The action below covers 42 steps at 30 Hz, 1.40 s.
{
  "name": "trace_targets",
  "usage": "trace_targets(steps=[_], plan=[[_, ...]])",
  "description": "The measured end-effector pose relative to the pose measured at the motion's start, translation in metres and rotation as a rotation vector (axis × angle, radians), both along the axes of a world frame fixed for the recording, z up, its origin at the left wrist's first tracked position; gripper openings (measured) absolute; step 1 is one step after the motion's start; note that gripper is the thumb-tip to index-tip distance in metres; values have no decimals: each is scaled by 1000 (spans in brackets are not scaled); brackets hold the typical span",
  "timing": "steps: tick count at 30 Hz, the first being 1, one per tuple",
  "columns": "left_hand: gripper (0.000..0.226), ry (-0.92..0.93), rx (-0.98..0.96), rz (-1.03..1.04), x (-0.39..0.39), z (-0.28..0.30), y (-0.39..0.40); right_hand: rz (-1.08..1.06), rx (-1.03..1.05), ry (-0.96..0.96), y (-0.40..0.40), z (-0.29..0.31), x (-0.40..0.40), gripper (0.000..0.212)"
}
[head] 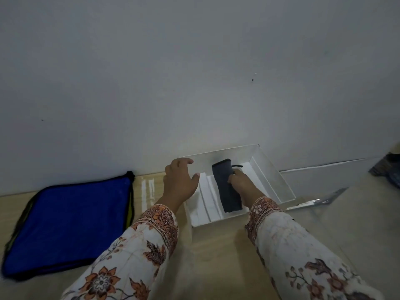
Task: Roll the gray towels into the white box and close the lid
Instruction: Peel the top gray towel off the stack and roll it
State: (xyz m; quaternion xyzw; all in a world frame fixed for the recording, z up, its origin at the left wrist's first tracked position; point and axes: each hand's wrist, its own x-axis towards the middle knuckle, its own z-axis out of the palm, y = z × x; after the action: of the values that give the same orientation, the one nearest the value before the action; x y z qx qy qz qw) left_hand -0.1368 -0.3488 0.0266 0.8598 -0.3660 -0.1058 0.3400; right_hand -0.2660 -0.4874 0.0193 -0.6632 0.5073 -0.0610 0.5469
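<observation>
A white box (275, 176) stands open on the wooden table against the wall. Inside it lies a rolled gray towel (225, 185), running front to back. My right hand (244, 185) is inside the box, its fingers gripping the roll's right side. Over the box's left wall my left hand (179, 180) rests with its fingers spread, holding nothing. The box's lid (320, 176) lies flat to the right of the box, beside the wall.
A stack of flat towels with a blue one (71, 224) on top lies at the left of the table. A dark object (387, 169) sits at the far right edge. White paper lines the box floor (207, 200). The wall stands right behind.
</observation>
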Motion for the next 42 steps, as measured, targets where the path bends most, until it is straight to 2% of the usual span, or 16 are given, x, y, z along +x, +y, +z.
trace_targets(steps=[5,9,13,16,21,23,27,31,34,37,40,42], plan=[[46,1,-53,53,0,-8,-9,210,65,301,-15,-21,16,46],[58,-2,-88,61,-2,-14,-11,207,169,297,-25,-28,21,45],[66,-25,-83,52,-1,-19,-12,353,56,419,-29,-33,22,45],[67,-38,-68,47,-2,-21,-12,345,-52,503,-27,-41,33,47],[69,-43,-59,37,-2,-22,-11,245,-2,334,-31,-46,36,50],[69,-43,-63,33,-2,-23,-11,283,-84,362,-29,-50,32,52],[70,-53,-49,34,-2,-22,-11,316,-523,495,-11,-51,27,56],[70,-58,-34,32,-2,-22,-11,236,-572,382,-6,-43,25,50],[69,-60,-31,27,-2,-22,-11,385,-559,382,-9,-43,23,35],[67,-67,-7,20,-1,-22,-10,504,-563,434,-10,-41,19,41],[63,-95,21,29,0,-20,-8,541,-690,493,-7,-30,16,44],[56,-118,-3,34,1,-17,-4,469,-819,423,0,-18,19,42]])
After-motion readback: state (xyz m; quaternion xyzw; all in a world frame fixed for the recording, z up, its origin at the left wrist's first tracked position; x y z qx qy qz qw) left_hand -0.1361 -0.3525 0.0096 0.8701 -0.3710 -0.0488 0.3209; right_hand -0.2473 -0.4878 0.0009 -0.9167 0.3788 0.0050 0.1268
